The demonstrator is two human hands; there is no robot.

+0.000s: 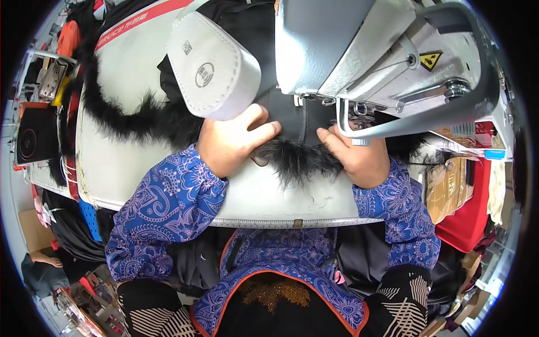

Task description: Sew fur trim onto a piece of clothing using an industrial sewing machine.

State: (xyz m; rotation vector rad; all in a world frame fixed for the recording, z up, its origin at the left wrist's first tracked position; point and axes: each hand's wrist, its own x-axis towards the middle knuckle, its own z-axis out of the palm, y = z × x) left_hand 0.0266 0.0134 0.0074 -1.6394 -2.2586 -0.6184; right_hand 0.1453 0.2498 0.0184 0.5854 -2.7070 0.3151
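Left hand [233, 143] lay flat, fingers extended, pressing black cloth [289, 115] and fur trim [295, 160] onto the worktop [129, 84], near its front edge. Right hand [359, 157] also pressed flat on the trim, fingers toward the sewing machine [382, 50] foot. Fur strip trailed off toward the worktop's left edge.

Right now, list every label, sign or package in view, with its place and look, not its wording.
Warning sign: sewing machine head, upper right; yellow triangle, black symbol.
Round mark: white machine cover, top centre; grey circle.
Red strip: table's far edge, upper left; white lettering.
Packages: right of machine; flat, red and white.
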